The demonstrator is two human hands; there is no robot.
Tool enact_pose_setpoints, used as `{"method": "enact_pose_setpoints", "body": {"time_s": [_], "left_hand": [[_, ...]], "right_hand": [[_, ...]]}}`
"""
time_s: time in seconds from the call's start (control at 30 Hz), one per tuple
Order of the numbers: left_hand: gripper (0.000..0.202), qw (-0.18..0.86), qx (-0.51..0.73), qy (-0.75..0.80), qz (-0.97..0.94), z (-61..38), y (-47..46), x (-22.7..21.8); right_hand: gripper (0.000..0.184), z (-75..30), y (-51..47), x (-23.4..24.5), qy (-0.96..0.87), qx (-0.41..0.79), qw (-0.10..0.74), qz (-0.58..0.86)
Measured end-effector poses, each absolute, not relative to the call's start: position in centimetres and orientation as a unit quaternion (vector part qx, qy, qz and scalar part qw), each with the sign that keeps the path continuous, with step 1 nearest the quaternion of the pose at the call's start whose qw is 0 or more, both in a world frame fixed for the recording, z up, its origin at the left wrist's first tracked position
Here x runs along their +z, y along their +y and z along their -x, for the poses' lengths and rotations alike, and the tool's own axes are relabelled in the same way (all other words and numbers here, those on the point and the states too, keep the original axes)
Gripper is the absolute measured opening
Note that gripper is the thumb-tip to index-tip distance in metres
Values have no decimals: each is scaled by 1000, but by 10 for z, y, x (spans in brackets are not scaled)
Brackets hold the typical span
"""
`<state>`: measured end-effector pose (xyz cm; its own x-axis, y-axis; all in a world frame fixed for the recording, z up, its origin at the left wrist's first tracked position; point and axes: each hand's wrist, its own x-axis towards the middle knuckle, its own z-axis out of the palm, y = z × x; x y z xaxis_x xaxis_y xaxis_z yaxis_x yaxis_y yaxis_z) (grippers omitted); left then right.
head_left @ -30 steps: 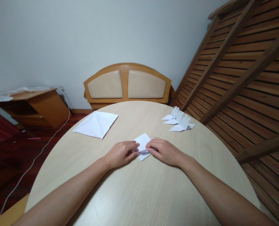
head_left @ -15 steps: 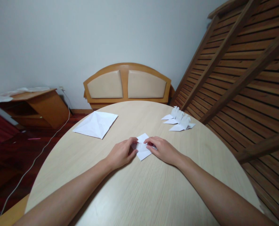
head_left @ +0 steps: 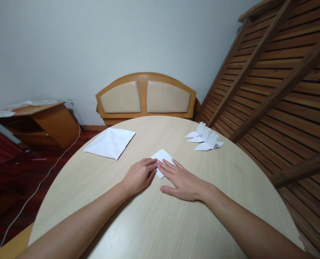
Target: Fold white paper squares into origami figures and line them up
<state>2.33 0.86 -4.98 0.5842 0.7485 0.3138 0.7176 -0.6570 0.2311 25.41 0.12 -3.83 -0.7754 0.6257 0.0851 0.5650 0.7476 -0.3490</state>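
A small folded white paper (head_left: 162,154) lies flat on the round table, one corner pointing away from me, its middle partly covered by my fingers. At its left corner, my left hand (head_left: 139,175) is closed, fingertips together on the paper's edge; the thumb is mostly hidden. My right hand (head_left: 183,181) lies open over the paper's right side, fingers stretched flat across it and thumb out on the tabletop. The fingertips of both hands meet close together near the paper's left side.
A larger creased sheet of paper (head_left: 111,142) lies at the table's (head_left: 154,226) far left. Several folded paper birds (head_left: 207,138) stand in a row at the far right. Behind are a padded headboard (head_left: 143,95) and a leaning slatted wooden frame (head_left: 281,90).
My right hand has gone from curled fingers at the paper to spread flat on it. The left fingers have drawn together, and the paper sits slightly farther away with its flaps pressed flatter.
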Motion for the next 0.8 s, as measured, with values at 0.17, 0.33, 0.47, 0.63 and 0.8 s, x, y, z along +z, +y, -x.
{"method": "enact_pose_setpoints", "body": {"time_s": [0.17, 0.33, 0.47, 0.63, 0.8], "left_hand": [[34, 16, 172, 410, -896, -25, 7, -46], [36, -4, 140, 429, -892, -25, 6, -46], [37, -18, 130, 449, -884, -24, 7, -48], [31, -51, 159, 459, -873, -28, 3, -43], [37, -74, 186, 448, -872, -34, -6, -35]], "right_hand": [[88, -261, 0, -38, -909, 172, 60, 375], [85, -276, 7, -35, -903, 132, 75, 401], [63, -277, 9, -27, -921, 74, 113, 364], [38, -269, 6, -19, -933, 27, 135, 334], [34, -265, 2, -18, -932, 10, 125, 340]]}}
